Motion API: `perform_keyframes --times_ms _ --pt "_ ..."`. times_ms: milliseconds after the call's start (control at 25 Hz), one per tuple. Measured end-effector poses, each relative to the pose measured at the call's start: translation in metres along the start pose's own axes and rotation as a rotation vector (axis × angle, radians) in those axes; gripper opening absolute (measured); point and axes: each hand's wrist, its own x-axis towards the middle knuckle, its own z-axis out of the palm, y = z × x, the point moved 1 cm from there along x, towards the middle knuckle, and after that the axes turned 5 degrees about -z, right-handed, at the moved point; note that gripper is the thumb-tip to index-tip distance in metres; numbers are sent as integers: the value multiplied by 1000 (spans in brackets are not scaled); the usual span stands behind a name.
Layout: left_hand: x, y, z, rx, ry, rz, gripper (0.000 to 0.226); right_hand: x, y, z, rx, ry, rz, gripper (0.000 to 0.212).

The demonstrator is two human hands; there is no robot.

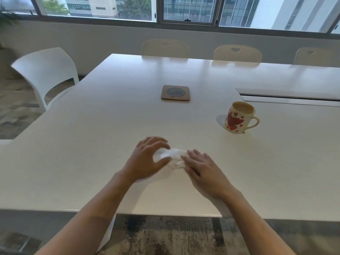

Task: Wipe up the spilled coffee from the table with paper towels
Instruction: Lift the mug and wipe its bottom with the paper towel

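White table [92,144] spans the view. Your left hand [147,159] curls over the left end of the crumpled paper towel [173,155], fingers and thumb gripping it. Your right hand [200,168] lies flat, straight fingers pressing the right end. The towel's long axis runs left to right between your hands, near the front edge.

Soft, even daylight enters through the wide row of glass windows [184,10] far beyond the fingers [156,142], leaving pale glare and chair reflections on the glossy white surface [110,116]. Shadows are faint. The white plastic chair [46,70] left of the fingers smears with motion blur. Wide-angle distortion bends the edges.
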Motion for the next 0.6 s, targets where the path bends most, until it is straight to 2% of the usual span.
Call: perform_keyframes --times_ms 80,160,280,400,600 --pt "-9 -32 -27 62 101 -132 37 7 -2 1 -41 -40 107 48" --pt "-19 -60 -52 170 126 -269 48 17 -3 1 -63 -44 229 51" --pt "-40 -91 -73 306 -14 -402 61 40 0 -1 -49 -3 377 54" --pt "-56 -103 -76 339 -111 -429 57 73 6 -2 -66 27 470 58" --pt "-57 -99 -73 313 -67 -417 49 124 -1 2 -69 11 479 56"
